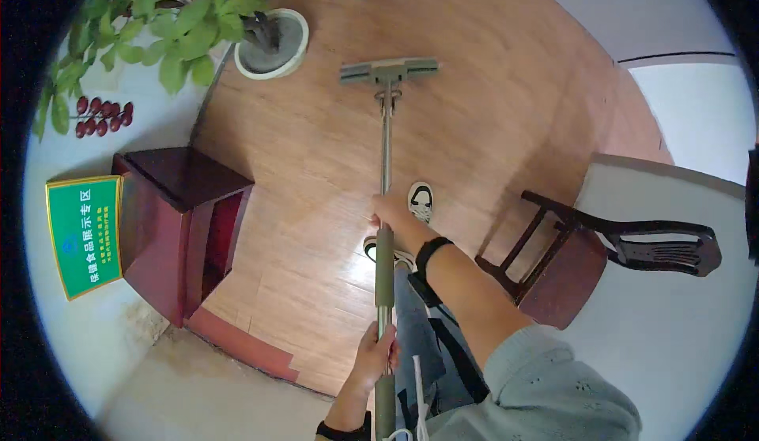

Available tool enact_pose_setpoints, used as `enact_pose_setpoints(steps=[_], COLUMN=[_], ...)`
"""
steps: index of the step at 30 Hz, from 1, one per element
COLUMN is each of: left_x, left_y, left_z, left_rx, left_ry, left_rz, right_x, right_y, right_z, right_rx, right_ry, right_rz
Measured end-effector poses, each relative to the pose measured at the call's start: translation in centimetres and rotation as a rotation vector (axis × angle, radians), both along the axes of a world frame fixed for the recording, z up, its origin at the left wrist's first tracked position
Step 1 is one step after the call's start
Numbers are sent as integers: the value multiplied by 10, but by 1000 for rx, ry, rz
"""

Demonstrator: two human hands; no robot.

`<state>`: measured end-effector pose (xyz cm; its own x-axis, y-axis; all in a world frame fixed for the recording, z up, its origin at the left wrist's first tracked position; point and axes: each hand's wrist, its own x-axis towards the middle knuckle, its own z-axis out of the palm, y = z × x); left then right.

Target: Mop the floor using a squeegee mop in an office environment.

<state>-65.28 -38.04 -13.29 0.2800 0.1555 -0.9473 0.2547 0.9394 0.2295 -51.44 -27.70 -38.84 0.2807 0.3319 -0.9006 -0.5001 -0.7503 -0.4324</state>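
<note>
A sponge mop with a steel pole (386, 150) and olive-green grip sleeves (385, 269) runs straight out from my body. Its wide, flat head (388, 72) rests on the wood-look floor ahead of me, with metal linkage just behind it. My right hand (391, 211) grasps the pole above the upper sleeve. Lower down, my left hand (377, 352) is wrapped around the bare metal between the two sleeves. The underside of the mop head is hidden.
A potted plant (301, 50) stands ahead to the left. A dark red wooden cabinet (157, 251) sits against the left wall, near a green sign (83, 233) bearing writing. A dark wooden chair (563, 287) is on the right. My shoes (421, 201) flank the pole.
</note>
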Motion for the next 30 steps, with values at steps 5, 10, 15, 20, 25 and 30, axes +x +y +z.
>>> enact_pose_setpoints(steps=[5, 10, 15, 20, 25, 30], left_x=[-45, -147, -319, -78, 156, 294], left_y=[-61, -176, -328, -99, 41, 83], left_z=[20, 89, 75, 63, 30, -32], left_rx=[-79, -90, 366, 57, -7, 127], left_ry=[151, 286, 350, 213, 47, -85], left_rz=[-70, -455, -1531, -819, -713, -772], right_x=[-67, -125, -89, 29, 184, 343], right_y=[-94, -162, -125, -121, -75, -34], right_z=[-8, 132, 200, 154, 51, 50], right_rx=[155, -254, -303, -226, 93, 218], right_ry=[-220, 312, 425, 181, -411, -154], right_rz=[847, 187, 23, -261, -179, -371])
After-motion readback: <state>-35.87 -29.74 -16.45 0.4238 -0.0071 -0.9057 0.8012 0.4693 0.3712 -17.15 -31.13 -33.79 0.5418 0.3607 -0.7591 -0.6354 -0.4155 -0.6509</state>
